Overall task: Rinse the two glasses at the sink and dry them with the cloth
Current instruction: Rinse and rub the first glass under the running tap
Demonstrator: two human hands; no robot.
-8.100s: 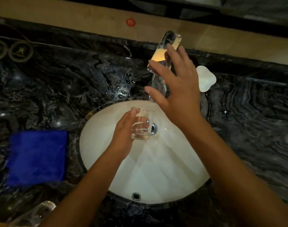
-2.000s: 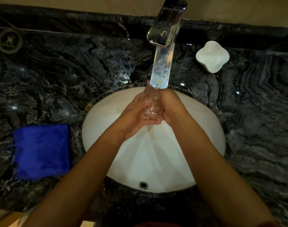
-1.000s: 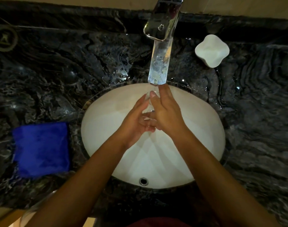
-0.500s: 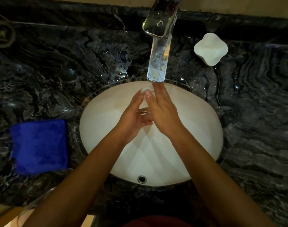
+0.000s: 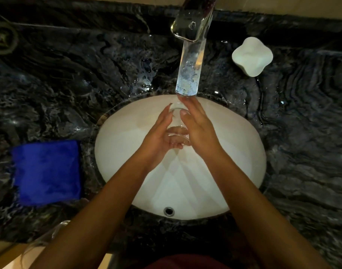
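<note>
Your left hand [image 5: 160, 136] and right hand [image 5: 198, 125] clasp the glass [image 5: 177, 121] between them, fingers curled round it, over the sink [image 5: 234, 156], below the tap [image 5: 191, 45]; cloth [image 5: 47, 171] left of the sink.

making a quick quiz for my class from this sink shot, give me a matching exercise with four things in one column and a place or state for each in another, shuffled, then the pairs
Things
1. glass
2. cloth
3. white dish
4. second glass

Places or states
A. on the counter, right of the faucet
B. lying flat on the counter, left of the sink
C. held between both hands over the basin, below the spout
D. at the near left edge of the view, partly hidden by the left forearm

Pairs: 1-C, 2-B, 3-A, 4-D
</note>
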